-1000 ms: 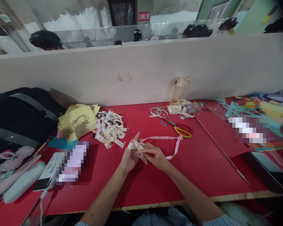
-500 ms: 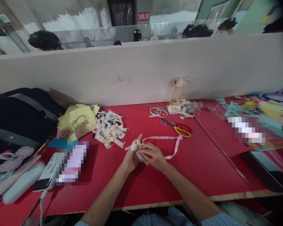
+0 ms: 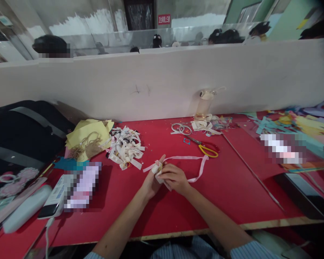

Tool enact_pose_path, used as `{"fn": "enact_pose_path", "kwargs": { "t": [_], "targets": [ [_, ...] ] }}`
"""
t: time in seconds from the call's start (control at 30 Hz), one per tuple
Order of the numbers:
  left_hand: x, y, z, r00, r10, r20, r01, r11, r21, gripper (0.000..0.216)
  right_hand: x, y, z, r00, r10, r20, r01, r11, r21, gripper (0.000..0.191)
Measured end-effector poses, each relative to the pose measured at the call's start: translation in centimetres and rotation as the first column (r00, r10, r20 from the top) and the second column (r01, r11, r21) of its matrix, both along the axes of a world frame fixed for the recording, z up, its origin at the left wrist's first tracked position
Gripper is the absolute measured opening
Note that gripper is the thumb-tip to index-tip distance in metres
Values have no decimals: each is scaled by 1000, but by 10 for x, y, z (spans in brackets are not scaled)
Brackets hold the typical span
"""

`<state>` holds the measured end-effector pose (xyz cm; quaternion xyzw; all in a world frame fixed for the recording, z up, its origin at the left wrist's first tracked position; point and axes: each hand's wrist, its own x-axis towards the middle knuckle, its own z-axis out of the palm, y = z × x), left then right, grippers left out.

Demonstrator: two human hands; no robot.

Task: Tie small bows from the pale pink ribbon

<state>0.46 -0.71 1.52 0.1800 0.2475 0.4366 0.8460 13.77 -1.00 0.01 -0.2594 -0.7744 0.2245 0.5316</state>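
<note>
A white ribbon is wound about the fingers of my left hand, whose thumb side faces up. Pinching the same white ribbon from the right is my right hand; its fingertips touch the left hand's fingers. Short white ends hang below the pinch. A pale pink ribbon lies in a loop on the red table behind and to the right of my hands, one end passing behind them. Just beyond it are scissors with yellow handles, lying partly spread.
A heap of tied white ribbon pieces is left of my hands. Yellow sheets, a dark bag and a white power bank sit farther left. A bottle stands by the partition. A thin rod lies right.
My hands have shifted slightly, and the white ribbon on the left fingers has tilted to the right. My right hand still pinches it. The other things lie as before.
</note>
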Motion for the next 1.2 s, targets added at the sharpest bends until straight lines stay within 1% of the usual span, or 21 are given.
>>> {"fn": "enact_pose_path", "kwargs": {
  "t": [0.03, 0.1, 0.17, 0.23, 0.33, 0.43, 0.53, 0.6, 0.67, 0.73, 0.83, 0.93, 1.0, 1.07, 1.13, 1.2],
  "targets": [
    [0, 0, 0, 1000, 7, 10, -7, 1000, 3, 52, 2, 0, 0, 1000, 8, -18, -8, 1000, -5, 18],
    [-1, 0, 1, 1000, 2, 10, -2, 1000, 11, 51, 4, -2, 2, 999, -27, -23, 26, 999, -43, 20],
    [-2, 0, 1, 1000, -4, -14, 5, 1000, 20, 52, 5, -2, 3, 997, -77, 16, 78, 994, -82, 25],
    [-2, 0, 1, 999, 3, -37, -2, 1000, 25, 54, 5, -2, 4, 995, -88, 48, 92, 991, -93, 29],
    [-2, 1, 0, 998, 19, -57, -18, 1000, 23, 53, 3, -1, 6, 998, -60, 34, 63, 993, -99, 31],
    [-2, 1, -1, 997, 19, -69, -18, 1000, 15, 50, 2, -2, 8, 1000, -11, -16, 9, 991, -130, 26],
    [-2, 1, 0, 998, 18, -60, -17, 1000, 10, 49, 3, -4, 10, 994, 30, -106, -55, 968, -243, 20],
    [-4, 1, 1, 998, 20, -53, -19, 1000, 18, 50, 5, -5, 12, 979, 58, -196, -125, 929, -349, 16],
    [-5, 1, 4, 998, 26, -50, -24, 999, 29, 51, 8, -5, 12, 951, 89, -297, -220, 868, -445, 15],
    [-6, 0, 6, 999, 24, -47, -23, 999, 34, 52, 10, -4, 11, 912, 90, -400, -304, 803, -513, 14],
    [-6, 0, 8, 999, 15, -39, -14, 999, 39, 53, 12, -2, 8, 846, 30, -532, -386, 723, -573, 17],
    [-4, 1, 7, 1000, 17, -6, -17, 998, 57, 54, 12, 0, 5, 783, -46, -620, -439, 664, -605, 17],
    [-3, 1, 5, 1000, 20, 15, -21, 998, 66, 54, 13, 1, 3, 751, -109, -652, -453, 633, -628, 14],
    [-2, 2, 4, 999, 31, 19, -32, 998, 62, 53, 13, 2, 1, 740, -163, -652, -449, 603, -660, 13],
    [-3, 2, 4, 998, 51, 25, -52, 997, 61, 51, 14, 3, 0, 757, -192, -625, -438, 561, -703, 17],
    [-4, 2, 5, 997, 65, 36, -67, 996, 61, 48, 14, 5, -2, 796, -196, -572, -421, 500, -757, 22]
  ]
}}
